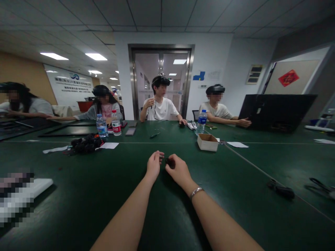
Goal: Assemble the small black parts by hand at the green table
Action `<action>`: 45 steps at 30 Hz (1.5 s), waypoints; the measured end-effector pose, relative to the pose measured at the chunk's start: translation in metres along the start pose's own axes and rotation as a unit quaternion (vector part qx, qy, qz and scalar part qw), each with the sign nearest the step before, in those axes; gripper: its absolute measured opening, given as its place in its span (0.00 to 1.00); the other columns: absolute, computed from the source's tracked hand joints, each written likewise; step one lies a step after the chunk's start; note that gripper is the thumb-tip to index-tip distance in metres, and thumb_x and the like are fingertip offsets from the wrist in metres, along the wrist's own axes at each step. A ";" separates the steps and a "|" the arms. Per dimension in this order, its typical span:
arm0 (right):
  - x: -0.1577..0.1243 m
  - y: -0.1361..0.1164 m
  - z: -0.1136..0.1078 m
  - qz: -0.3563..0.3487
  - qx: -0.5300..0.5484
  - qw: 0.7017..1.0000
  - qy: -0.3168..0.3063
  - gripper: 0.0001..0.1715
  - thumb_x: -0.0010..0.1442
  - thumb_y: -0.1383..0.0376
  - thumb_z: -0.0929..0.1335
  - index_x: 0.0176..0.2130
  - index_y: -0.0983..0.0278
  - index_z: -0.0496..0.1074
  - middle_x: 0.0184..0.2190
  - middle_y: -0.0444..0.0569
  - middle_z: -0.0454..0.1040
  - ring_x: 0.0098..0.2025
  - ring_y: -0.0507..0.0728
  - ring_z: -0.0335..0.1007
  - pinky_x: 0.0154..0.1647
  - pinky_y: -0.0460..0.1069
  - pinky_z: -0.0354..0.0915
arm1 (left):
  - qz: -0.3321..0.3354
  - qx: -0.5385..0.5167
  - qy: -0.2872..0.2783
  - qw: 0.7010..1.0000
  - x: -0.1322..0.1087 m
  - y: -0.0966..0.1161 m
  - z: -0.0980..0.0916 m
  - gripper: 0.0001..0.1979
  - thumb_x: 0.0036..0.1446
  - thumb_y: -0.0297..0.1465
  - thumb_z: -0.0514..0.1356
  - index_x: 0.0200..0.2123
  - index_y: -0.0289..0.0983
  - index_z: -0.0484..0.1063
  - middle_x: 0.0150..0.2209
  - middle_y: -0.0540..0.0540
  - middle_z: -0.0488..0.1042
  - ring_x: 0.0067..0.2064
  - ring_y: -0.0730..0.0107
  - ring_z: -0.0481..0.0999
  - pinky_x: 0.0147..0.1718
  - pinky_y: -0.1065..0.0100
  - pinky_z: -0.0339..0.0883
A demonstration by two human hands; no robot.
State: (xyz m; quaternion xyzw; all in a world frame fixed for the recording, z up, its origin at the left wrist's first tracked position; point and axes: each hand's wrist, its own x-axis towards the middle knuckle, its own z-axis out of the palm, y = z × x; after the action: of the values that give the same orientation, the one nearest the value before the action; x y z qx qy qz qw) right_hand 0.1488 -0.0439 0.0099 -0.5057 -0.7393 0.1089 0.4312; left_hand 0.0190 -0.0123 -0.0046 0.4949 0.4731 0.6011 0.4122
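Both my arms reach forward over the green table. My right hand has its thumb and fingers closed round a small dark brown object, whose kind I cannot make out. Just to the left, my left hand is held apart from it, fingers stretched loosely toward the object and nothing visible in them. A silver bracelet circles my right wrist. Ahead and to the right of my hands stands an uncovered white box.
Water bottles and a bundle of black cables lie beyond to the left. Another bottle stands behind the box. A black cable is at right. Several people sit opposite; one holds a large black panel.
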 end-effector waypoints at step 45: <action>0.001 0.007 -0.008 -0.024 -0.016 0.999 -0.025 0.13 0.54 0.69 0.64 0.40 0.62 0.72 0.36 0.49 0.69 0.40 0.56 0.66 0.42 0.51 0.63 | 0.007 0.073 -0.093 0.993 0.001 0.002 -0.010 0.17 0.45 0.42 0.63 0.30 0.33 0.74 0.28 0.45 0.75 0.30 0.68 0.72 0.32 0.68 0.63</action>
State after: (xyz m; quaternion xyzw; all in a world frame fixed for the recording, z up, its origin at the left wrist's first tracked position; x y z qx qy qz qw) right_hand 0.1594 -0.0422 0.0114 -0.4917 -0.7634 0.0993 0.4069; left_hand 0.0094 -0.0135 -0.0032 0.5805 0.4724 0.5190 0.4129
